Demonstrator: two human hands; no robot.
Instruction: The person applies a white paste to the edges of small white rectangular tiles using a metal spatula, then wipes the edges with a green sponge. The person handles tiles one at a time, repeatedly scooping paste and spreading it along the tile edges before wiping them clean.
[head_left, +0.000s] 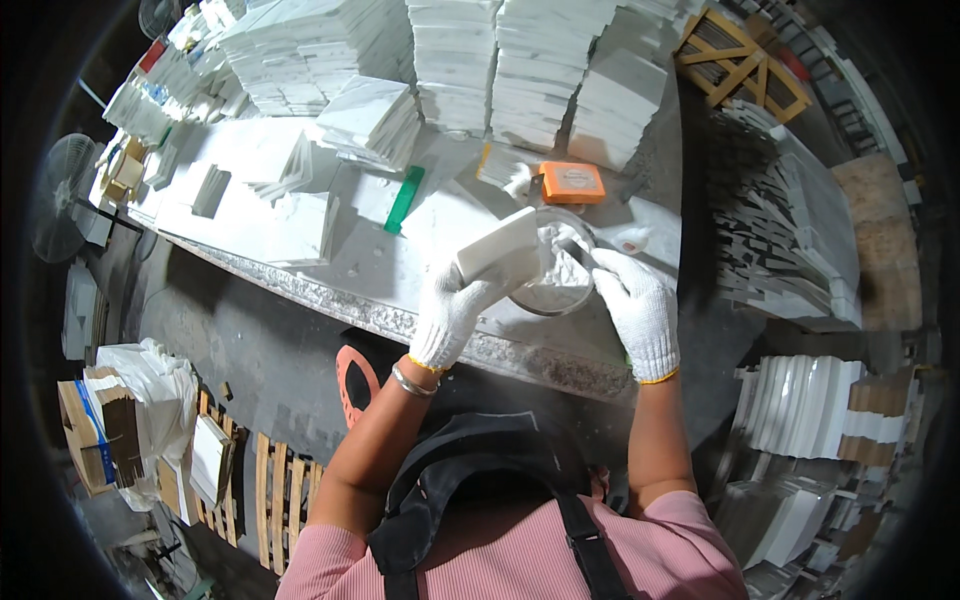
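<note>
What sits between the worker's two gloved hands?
In the head view, a round bowl of white paste sits between the left hand and right hand.

White knit gloves with yellow cuffs on left hand (452, 310) and right hand (640, 305). White block (497, 250) in the left one. Pale grey-white paste in a bowl (560, 275) at 12 o'clock from the hands. Orange box (572, 182) with white label further at 12. Green strip (405, 198) at 10 o'clock. White tiles (540, 70) with grey veins behind. Pink ribbed shirt (520, 555), black apron straps.
</note>
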